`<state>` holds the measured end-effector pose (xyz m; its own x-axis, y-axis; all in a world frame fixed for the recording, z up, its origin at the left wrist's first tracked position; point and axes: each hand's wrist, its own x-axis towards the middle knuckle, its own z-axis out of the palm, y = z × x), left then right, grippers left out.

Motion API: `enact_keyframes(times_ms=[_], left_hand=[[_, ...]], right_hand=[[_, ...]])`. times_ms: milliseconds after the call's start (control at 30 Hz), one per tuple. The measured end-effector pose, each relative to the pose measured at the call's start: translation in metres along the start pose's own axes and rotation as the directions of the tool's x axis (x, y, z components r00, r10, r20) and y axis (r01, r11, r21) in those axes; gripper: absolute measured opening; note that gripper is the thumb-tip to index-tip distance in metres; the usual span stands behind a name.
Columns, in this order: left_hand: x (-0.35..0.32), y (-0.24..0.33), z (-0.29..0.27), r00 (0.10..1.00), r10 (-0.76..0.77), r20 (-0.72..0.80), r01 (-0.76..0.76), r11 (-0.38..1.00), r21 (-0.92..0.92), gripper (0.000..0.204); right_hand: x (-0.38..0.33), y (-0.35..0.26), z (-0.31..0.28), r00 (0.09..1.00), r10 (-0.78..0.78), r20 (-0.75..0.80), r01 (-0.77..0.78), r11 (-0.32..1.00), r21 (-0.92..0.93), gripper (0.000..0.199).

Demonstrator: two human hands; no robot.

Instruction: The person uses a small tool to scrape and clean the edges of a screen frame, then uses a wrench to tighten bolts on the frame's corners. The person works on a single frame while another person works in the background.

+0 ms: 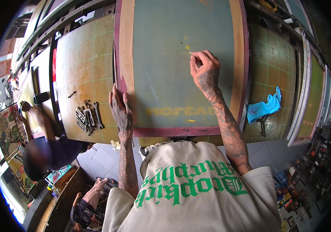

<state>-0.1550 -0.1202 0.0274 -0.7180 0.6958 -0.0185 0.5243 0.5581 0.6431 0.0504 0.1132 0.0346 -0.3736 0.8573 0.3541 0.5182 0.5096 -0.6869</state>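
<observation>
A large screen-printing frame (181, 132) with a reddish-purple rim and grey-green mesh lies in front of me. Yellowish marks and faint lettering show on the mesh. My right hand (205, 69) is over its upper middle, pinching a thin pale stick (189, 51). The stick's tip meets a small yellow mark (187, 47); its exact kind is too small to tell. My left hand (121, 112) rests on the frame's left edge, fingers stretched out and holding nothing.
Loose metal clamps (85, 119) and a wrench (97, 116) lie on the board at left. A blue glove (264, 107) lies on the right board beside a dark metal tool (263, 127). More frames (306, 89) lean at far right. Other people (43, 150) are at the left.
</observation>
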Motion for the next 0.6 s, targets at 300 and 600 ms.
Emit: enact_keyframes(times_ms=[300,600], left_hand=[[-0.002,-0.008,0.001,0.999,0.036,-0.023,-0.036,0.999,-0.001,0.06],[-0.003,-0.013,0.003,0.998,0.05,-0.04,-0.049,0.998,0.028,0.058]], right_hand=[[-0.006,0.0,-0.001,0.999,0.035,0.029,-0.037,0.996,0.083,0.014],[-0.004,-0.005,0.002,0.993,0.118,-0.031,-0.113,0.987,0.115,0.015]])
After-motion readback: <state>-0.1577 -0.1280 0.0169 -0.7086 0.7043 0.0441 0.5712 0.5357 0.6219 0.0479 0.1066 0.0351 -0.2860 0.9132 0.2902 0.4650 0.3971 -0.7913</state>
